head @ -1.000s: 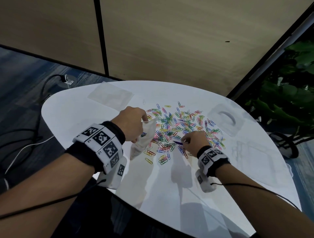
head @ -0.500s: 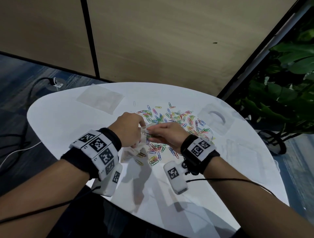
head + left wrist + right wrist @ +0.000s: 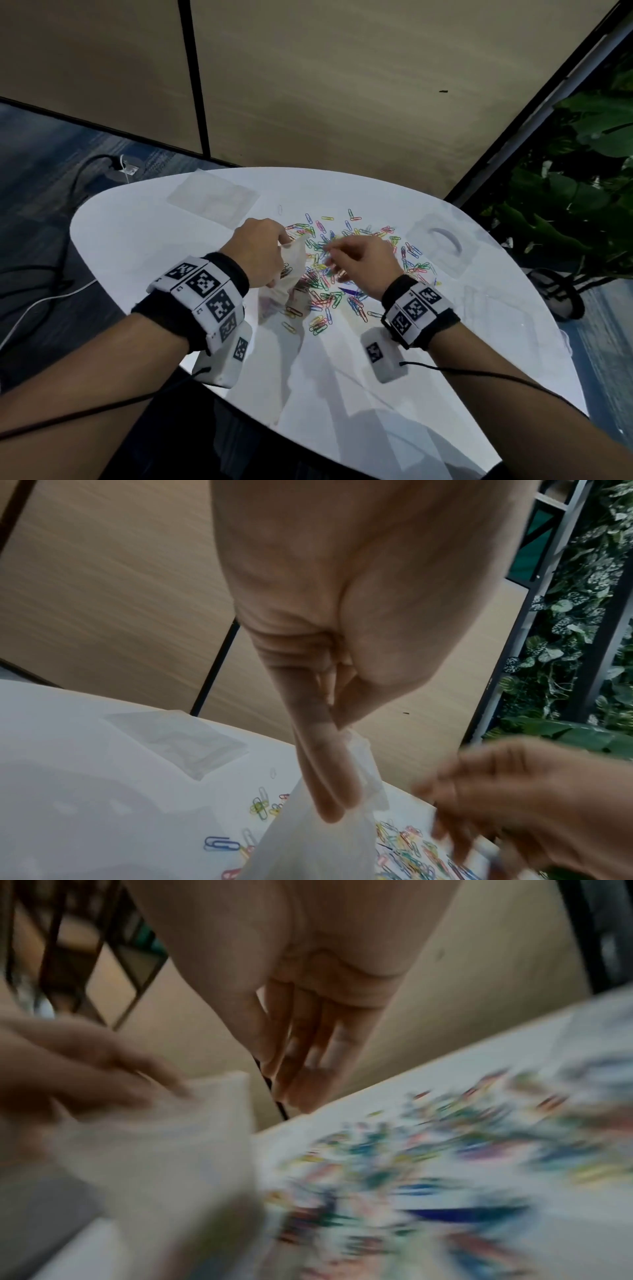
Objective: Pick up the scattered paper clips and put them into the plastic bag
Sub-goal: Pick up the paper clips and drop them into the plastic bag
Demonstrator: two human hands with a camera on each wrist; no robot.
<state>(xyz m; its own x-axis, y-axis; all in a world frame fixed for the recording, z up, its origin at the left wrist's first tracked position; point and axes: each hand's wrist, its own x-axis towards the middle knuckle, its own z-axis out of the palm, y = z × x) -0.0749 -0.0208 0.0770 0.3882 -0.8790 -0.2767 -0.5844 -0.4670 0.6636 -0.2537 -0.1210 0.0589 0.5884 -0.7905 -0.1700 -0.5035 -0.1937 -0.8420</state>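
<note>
Many coloured paper clips (image 3: 323,298) lie scattered on the white table (image 3: 137,240). My left hand (image 3: 286,240) pinches the top edge of the thin clear plastic bag (image 3: 286,291), which hangs down to the table with some clips showing inside. The left wrist view shows the fingers (image 3: 330,804) clamped on the bag (image 3: 308,845). My right hand (image 3: 329,253) hovers over the pile just right of the bag's mouth, fingers loosely extended. In the blurred right wrist view its fingers (image 3: 301,1069) are straight and I see nothing in them.
A flat clear bag (image 3: 212,200) lies at the table's back left. A clear plastic lid with a handle (image 3: 442,243) sits at the right. Plants (image 3: 582,205) stand beyond the right edge, a wood-panel wall behind, and cables (image 3: 34,301) on the floor at left.
My right hand went from the pile to the bag's mouth, then drew back to the right with its fingers spread. The left hand kept hold of the bag.
</note>
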